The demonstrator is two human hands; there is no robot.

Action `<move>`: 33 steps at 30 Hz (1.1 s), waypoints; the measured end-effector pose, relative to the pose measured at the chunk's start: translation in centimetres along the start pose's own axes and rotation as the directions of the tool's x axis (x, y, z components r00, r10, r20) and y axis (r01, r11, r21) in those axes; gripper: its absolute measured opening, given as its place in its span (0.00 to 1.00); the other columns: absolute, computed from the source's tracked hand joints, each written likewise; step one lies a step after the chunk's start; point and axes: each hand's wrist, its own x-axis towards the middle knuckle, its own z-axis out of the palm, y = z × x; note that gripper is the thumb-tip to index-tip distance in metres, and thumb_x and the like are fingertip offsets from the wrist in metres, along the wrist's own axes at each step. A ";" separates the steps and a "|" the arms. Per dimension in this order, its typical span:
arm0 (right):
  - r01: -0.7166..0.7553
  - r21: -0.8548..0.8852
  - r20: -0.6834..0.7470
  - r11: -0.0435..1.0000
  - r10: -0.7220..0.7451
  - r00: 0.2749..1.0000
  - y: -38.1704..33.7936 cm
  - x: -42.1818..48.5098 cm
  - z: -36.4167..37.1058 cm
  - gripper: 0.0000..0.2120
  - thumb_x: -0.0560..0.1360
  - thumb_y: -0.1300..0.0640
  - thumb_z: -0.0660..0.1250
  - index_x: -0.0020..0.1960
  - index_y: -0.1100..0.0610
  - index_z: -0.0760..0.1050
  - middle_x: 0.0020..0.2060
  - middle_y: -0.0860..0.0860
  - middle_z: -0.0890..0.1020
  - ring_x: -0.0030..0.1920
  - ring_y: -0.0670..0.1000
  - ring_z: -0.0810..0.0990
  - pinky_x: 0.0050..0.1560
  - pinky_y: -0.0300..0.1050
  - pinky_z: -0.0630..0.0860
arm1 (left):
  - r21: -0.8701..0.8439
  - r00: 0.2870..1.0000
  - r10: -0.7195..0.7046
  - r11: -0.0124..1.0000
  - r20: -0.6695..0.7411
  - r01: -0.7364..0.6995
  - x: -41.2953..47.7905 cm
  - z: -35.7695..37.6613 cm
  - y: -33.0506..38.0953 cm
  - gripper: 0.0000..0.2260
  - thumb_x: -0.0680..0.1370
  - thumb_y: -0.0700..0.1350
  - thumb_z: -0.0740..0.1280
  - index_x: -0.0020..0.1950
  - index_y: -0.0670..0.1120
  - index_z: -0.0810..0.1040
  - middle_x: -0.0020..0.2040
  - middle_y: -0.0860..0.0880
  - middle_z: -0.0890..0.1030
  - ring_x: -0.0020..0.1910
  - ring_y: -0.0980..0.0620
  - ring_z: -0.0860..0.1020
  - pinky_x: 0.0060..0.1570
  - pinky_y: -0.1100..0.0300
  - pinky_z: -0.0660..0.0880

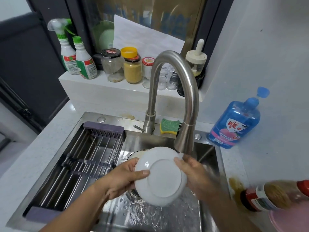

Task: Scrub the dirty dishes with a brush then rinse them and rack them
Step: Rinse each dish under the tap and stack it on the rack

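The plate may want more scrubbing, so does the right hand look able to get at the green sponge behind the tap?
Probably not yet: the right hand grips the white plate, and the faucet spout hangs between it and the sponge. Once freed, it would likely need to go around the spout.

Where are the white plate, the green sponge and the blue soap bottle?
white plate [163,177], head view, centre of its underside.
green sponge [169,125], head view, its green top.
blue soap bottle [237,124], head view, its label.

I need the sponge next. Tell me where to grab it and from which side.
Pinch the sponge across its long edges, reaching down from above and the front. It lies flat, green side up, on the sink ledge, wedged between the faucet base and spout, so the sides look crowded.
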 end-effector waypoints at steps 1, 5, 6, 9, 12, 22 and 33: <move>0.017 -0.034 -0.059 0.999 -0.019 0.998 0.7 0.0 0.8 0.20 0.75 0.46 0.75 0.62 0.55 0.80 0.54 0.56 0.86 0.57 0.61 0.84 0.62 0.65 0.78 | -0.001 1.000 0.007 1.000 -0.013 -0.007 -0.1 -0.1 0.2 0.25 0.72 0.36 0.75 0.68 0.39 0.74 0.58 0.38 0.84 0.57 0.39 0.84 0.56 0.44 0.82; -0.089 -0.200 -0.311 0.976 0.023 0.950 3.3 -0.5 4.9 0.13 0.81 0.42 0.64 0.54 0.50 0.79 0.50 0.51 0.85 0.51 0.54 0.84 0.54 0.60 0.82 | 0.109 0.988 0.064 0.993 -0.144 -0.048 -0.8 -0.4 1.7 0.26 0.69 0.41 0.78 0.64 0.37 0.75 0.55 0.39 0.86 0.54 0.37 0.84 0.57 0.37 0.80; -0.120 -0.170 -0.294 0.978 0.066 0.954 3.8 -0.8 6.1 0.12 0.81 0.42 0.64 0.56 0.49 0.77 0.53 0.52 0.84 0.52 0.54 0.84 0.52 0.60 0.83 | 0.118 0.980 0.086 0.991 -0.177 -0.066 -1.1 -0.6 2.1 0.25 0.69 0.41 0.78 0.63 0.36 0.75 0.55 0.38 0.85 0.54 0.37 0.84 0.54 0.38 0.81; -0.224 0.072 -0.196 0.972 0.234 0.952 4.1 -1.2 9.5 0.14 0.81 0.46 0.66 0.63 0.51 0.73 0.60 0.55 0.80 0.55 0.59 0.83 0.45 0.58 0.85 | 0.148 0.948 0.164 0.981 -0.274 -0.127 -2.2 -0.7 3.4 0.19 0.72 0.40 0.78 0.59 0.36 0.77 0.54 0.38 0.85 0.50 0.40 0.84 0.44 0.48 0.82; -0.268 0.284 -0.093 0.921 0.305 0.948 2.7 -1.6 12.7 0.14 0.83 0.49 0.64 0.65 0.55 0.73 0.59 0.57 0.81 0.53 0.63 0.85 0.51 0.63 0.83 | 0.241 0.900 0.277 0.949 -0.338 -0.202 -3.7 -1.2 4.8 0.13 0.73 0.41 0.78 0.54 0.43 0.80 0.51 0.42 0.85 0.49 0.43 0.83 0.41 0.52 0.79; -0.516 0.557 0.250 0.651 0.460 0.852 -0.1 0.4 24.9 0.20 0.81 0.49 0.67 0.66 0.61 0.72 0.61 0.66 0.80 0.55 0.68 0.83 0.53 0.67 0.81 | 0.771 0.674 0.619 0.626 -0.403 -0.115 -7.1 -8.0 10.8 0.22 0.71 0.50 0.80 0.63 0.54 0.80 0.55 0.54 0.84 0.54 0.51 0.82 0.57 0.49 0.79; -0.613 0.492 0.297 0.618 0.543 0.786 2.6 6.5 34.3 0.22 0.79 0.47 0.70 0.62 0.64 0.72 0.56 0.66 0.80 0.49 0.67 0.84 0.61 0.63 0.79 | 0.798 0.662 0.558 0.595 -0.500 0.101 -4.5 -17.3 11.6 0.25 0.74 0.51 0.77 0.70 0.52 0.75 0.63 0.51 0.81 0.60 0.47 0.79 0.56 0.55 0.74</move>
